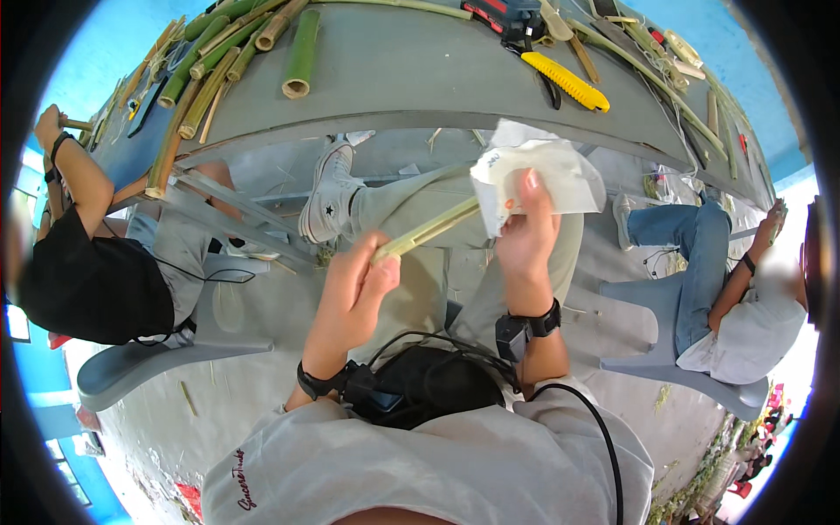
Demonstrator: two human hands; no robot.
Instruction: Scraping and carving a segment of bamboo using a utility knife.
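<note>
My left hand [354, 284] is closed around the near end of a split bamboo strip [433, 229], which slants up to the right above my lap. A crumpled white sheet of paper [573, 179] covers the strip's far end. My right hand [529, 232] grips this sheet with the thumb on top, pressing it near the strip. Under the sheet, the strip's tip is hidden, and whether the paper wraps fully around it I cannot tell.
Ahead stands a grey table [394, 70] bearing green bamboo tubes [303, 52], a yellow-handled tool [567, 80] and a red-and-black tool [507, 16]. People sit on grey chairs at my left [105, 376] and right [744, 398]. A black cable [604, 429] runs over my shirt.
</note>
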